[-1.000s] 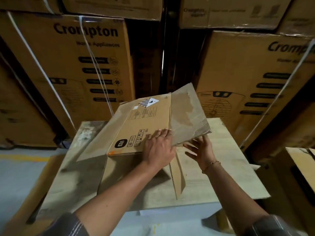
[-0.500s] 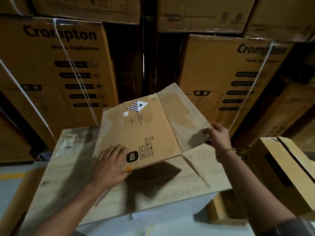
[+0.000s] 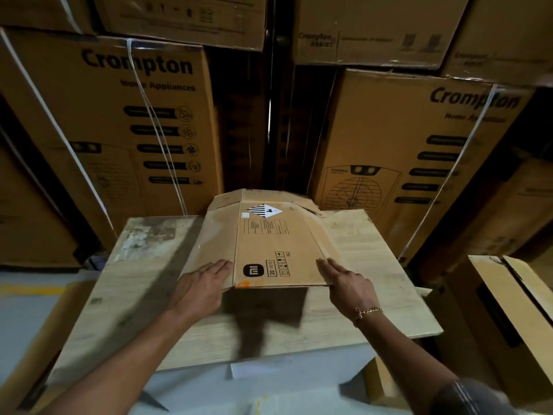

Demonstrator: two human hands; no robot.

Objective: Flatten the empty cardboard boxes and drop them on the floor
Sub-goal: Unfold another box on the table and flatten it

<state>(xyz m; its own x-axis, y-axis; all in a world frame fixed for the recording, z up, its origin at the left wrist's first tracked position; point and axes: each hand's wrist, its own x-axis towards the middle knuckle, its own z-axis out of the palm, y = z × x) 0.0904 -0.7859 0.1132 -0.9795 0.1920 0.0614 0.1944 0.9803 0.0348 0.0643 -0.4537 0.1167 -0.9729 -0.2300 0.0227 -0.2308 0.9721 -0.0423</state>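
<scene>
A flattened brown cardboard box point(image 3: 269, 238), with a black logo and a striped diamond label, lies over a pale wooden tabletop point(image 3: 374, 265). Its near edge is lifted a little off the wood and casts a dark shadow. My left hand point(image 3: 200, 290) holds the box's near left corner, fingers stretched flat on top and the thumb hidden below. At the near right corner my right hand point(image 3: 348, 283), with a bracelet on the wrist, has its fingers straight on the side flap.
Tall stacked Crompton cartons point(image 3: 119, 130) point(image 3: 419, 163) with white straps form a wall behind the table. An upright opened carton point(image 3: 508, 319) stands at the right. Flat cardboard point(image 3: 39, 333) leans at the table's left side. Grey floor point(image 3: 27, 307) with a yellow line shows left.
The box has come down from a tilted, half-open shape to nearly flat on the table. My right hand moved from the raised right flap down to the near right corner.
</scene>
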